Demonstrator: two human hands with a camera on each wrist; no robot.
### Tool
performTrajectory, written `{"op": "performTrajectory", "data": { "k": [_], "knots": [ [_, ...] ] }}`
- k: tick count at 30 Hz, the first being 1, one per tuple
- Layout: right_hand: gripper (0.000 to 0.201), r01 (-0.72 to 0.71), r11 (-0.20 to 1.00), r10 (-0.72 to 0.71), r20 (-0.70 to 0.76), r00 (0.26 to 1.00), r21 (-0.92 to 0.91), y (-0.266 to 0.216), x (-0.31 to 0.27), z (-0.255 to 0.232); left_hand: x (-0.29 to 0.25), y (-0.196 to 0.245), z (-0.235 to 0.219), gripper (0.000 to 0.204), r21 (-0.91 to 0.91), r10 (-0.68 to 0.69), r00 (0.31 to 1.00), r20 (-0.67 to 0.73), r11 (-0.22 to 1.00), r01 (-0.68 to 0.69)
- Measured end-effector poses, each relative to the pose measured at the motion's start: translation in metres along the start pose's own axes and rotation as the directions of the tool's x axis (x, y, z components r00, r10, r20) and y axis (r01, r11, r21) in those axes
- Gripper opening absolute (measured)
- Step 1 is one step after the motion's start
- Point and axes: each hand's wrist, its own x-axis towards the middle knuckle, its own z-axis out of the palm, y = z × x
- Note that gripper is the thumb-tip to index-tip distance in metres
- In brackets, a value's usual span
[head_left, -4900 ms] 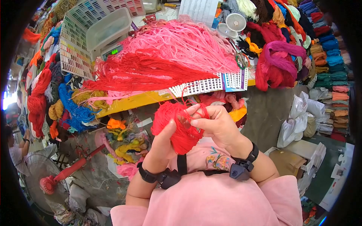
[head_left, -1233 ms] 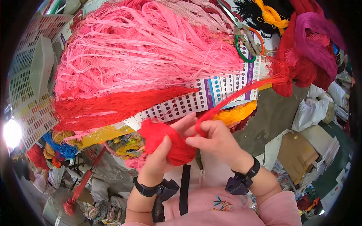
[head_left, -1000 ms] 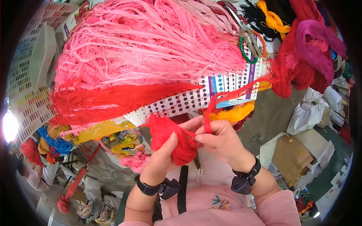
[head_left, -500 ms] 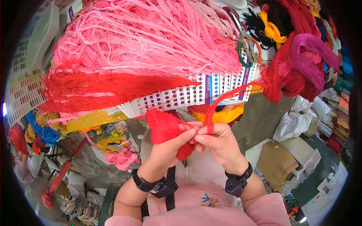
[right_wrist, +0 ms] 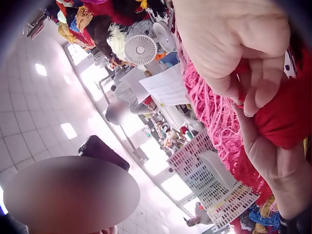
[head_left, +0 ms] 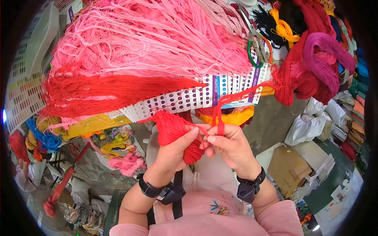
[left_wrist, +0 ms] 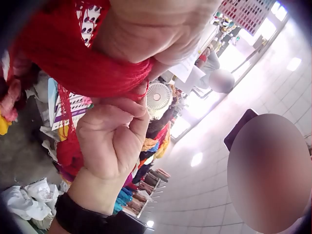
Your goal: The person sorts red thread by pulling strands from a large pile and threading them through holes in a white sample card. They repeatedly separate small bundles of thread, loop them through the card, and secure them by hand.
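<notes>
My left hand (head_left: 173, 152) grips a thick skein of red thread (head_left: 170, 128) in front of the table edge, thumb on top. Close beside it, my right hand (head_left: 234, 151) pinches thin red strands between thumb and forefinger, the two hands' fingertips almost meeting. A longer red hank (head_left: 217, 116) hangs over the right fingers and trails up to the red yarn pile (head_left: 287, 84) on the right. In the left wrist view the red skein (left_wrist: 92, 80) wraps under the left palm; a thin loop crosses the fingertips. Part of the skein is hidden behind the fingers in the right wrist view.
A large heap of pink thread (head_left: 153, 39) covers the table, with red thread (head_left: 118, 92) along its front. Punched sample cards (head_left: 185, 100) line the edge. Scissors (head_left: 256, 43) lie at the right. Below are a cardboard box (head_left: 289, 167) and white bags (head_left: 305, 128).
The head view has come closer to the table since the first frame, and the hank from the right pile now lies over my right hand. Lately my fingertips have shifted slightly at the strands.
</notes>
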Motion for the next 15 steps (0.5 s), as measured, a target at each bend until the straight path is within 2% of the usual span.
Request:
{"op": "performTrajectory", "data": {
  "k": [5,7,10,12,15],
  "knots": [
    [0.009,-0.016,1.0,0.016,-0.004,1.0,0.013,-0.0007,-0.0006,-0.0035,0.003,-0.0023,-0.0003,0.031,-0.015,-0.013,1.0,0.012,1.0,0.013],
    [0.009,-0.011,0.998,0.01,-0.014,1.0,-0.056,-0.001,-0.0008,-0.0027,0.0033,-0.0026,0.0015,0.031,-0.013,-0.024,0.999,0.026,1.0,0.024],
    [0.008,0.004,0.994,-0.008,-0.035,0.999,-0.112,-0.0008,0.0004,0.0003,0.0024,-0.0015,0.0059,0.031,0.045,-0.041,0.998,-0.041,0.998,0.043],
    [0.007,0.0,0.995,-0.005,-0.05,0.999,-0.103,0.0005,0.0014,-0.0004,0.0042,-0.0044,0.0008,0.032,0.043,-0.036,0.999,0.005,0.998,0.036],
    [0.005,0.001,0.997,-0.006,-0.067,0.998,-0.078,0.0042,0.0025,-0.0036,0.0032,-0.0021,0.0055,0.032,0.02,-0.044,0.999,-0.004,0.999,0.044]
  ]
}}
